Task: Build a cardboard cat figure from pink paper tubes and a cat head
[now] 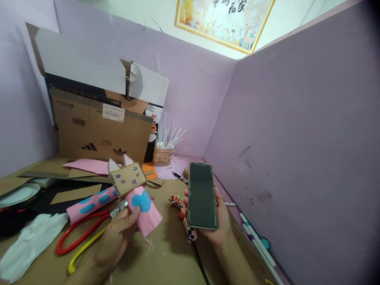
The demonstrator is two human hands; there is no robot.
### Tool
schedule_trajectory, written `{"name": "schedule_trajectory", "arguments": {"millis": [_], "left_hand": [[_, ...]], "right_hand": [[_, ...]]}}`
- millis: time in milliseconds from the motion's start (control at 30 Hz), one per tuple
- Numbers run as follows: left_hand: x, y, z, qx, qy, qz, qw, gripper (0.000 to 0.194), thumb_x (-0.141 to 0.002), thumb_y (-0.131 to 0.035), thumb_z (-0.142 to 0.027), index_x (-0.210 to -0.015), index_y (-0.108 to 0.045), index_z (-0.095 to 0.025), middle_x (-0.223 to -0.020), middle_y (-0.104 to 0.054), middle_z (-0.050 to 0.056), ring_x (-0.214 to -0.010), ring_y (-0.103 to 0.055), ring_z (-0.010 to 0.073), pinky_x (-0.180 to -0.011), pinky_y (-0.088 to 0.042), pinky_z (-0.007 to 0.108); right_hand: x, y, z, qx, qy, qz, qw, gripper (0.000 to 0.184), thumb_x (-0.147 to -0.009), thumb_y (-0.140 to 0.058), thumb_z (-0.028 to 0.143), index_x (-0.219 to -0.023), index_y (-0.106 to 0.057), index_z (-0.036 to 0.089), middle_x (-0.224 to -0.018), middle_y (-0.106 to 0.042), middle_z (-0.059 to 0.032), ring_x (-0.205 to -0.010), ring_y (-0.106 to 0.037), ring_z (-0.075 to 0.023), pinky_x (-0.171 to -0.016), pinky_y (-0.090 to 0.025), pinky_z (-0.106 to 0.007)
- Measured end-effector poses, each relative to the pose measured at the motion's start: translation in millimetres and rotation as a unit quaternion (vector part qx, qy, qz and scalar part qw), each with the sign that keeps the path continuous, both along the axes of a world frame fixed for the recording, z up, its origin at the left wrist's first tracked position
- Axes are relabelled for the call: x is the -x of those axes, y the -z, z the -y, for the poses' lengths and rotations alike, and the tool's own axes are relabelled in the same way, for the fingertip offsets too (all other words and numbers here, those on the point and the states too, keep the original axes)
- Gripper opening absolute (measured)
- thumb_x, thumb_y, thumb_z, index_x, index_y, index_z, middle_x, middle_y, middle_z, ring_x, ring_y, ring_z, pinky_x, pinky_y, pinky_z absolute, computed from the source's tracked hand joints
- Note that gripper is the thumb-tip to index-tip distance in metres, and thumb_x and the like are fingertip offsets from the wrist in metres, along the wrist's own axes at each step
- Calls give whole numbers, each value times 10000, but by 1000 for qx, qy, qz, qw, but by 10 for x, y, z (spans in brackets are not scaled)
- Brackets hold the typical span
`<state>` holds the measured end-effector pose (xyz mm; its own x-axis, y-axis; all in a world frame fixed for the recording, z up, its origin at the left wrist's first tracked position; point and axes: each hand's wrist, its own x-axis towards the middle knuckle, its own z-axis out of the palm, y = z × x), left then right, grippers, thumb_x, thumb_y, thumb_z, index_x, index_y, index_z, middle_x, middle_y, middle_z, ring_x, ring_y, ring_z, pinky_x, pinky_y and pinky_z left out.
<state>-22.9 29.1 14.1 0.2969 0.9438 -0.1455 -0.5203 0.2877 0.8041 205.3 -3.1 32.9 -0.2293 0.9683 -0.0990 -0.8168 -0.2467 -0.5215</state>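
Cardboard cat was up in your left hand, with your thumb pressed on its pink body and most fingers hidden. Your right hand was curled around a phone with a dark screen. The cat had 2 ears, 2 eyes and a blue patch on its body, so it looked mostly made. You could not tell what was left to do. Near your left hand lay big scissors, a pink roll with blue spots and a white glove. Farther back stood a basket of white sticks and a box.
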Motion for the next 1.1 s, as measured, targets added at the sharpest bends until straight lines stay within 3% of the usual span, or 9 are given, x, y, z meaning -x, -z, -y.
{"name": "schedule_trajectory", "arguments": {"millis": [133, 333, 467, 567, 700, 933, 1100], "left_hand": [[-1, 70, 18, -11, -3, -29, 1000, 411, -715, -695, -379, -1102, -663, -244, -1168, -665, 29, -1192, -501, 301, -977, -436, 366], [8, 52, 35, -27, -5, -53, 998, 413, -691, -708, -396, -1074, -683, -244, -1156, -669, 26, -1238, -453, 303, -1036, -378, 364], [-1, 0, 80, -58, -12, -94, 994, 357, -696, -698, -422, -1002, -714, -239, -1153, -668, 35, -1209, -486, 288, -1050, -356, 352], [-23, -80, 128, -75, -9, -133, 988, 324, -705, -686, -429, -954, -729, -225, -1135, -676, 55, -1204, -492, 288, -1057, -336, 371], [-41, -171, 173, -88, 14, -159, 983, 350, -684, -688, -463, -931, -735, -219, -1046, -710, 66, -1118, -555, 306, -1006, -385, 390], [-31, -179, 180, -104, 7, -178, 979, 287, -718, -660, -441, -883, -748, -223, -1026, -716, 63, -1068, -581, 292, -1021, -350, 387], [-39, -179, 181, -113, -7, -184, 976, 294, -694, -676, -450, -883, -749, -237, -986, -721, 46, -952, -620, 275, -966, -397, 362]], "right_hand": [[-45, 80, -21, 7, 25, -13, 1000, 644, -794, -441, 630, -1022, -640, 62, -925, -720, -127, -838, -656, -208, -847, -464, -373], [-27, 37, -10, 60, 37, -16, 997, 733, -829, -336, 657, -1039, -623, 16, -869, -717, -151, -772, -658, -206, -770, -493, -346], [-42, 59, -6, 26, 29, -15, 999, 737, -805, -400, 653, -1032, -635, -8, -847, -724, -156, -773, -661, -207, -776, -495, -330], [-50, 90, 1, -5, 33, -19, 999, 702, -847, -340, 621, -1026, -650, 17, -845, -730, -140, -788, -664, -207, -775, -500, -344], [-38, 107, -2, -2, 33, -15, 999, 695, -850, -330, 611, -1019, -657, 22, -868, -730, -145, -785, -667, -214, -767, -509, -353], [-34, 106, -7, -1, 31, 6, 999, 675, -825, -376, 612, -1014, -658, 28, -862, -729, -150, -802, -664, -218, -791, -501, -354], [-25, 125, 4, -16, 67, 4, 998, 566, -840, -416, 556, -1075, -639, 92, -985, -724, -135, -817, -675, -235, -748, -513, -388]]}}
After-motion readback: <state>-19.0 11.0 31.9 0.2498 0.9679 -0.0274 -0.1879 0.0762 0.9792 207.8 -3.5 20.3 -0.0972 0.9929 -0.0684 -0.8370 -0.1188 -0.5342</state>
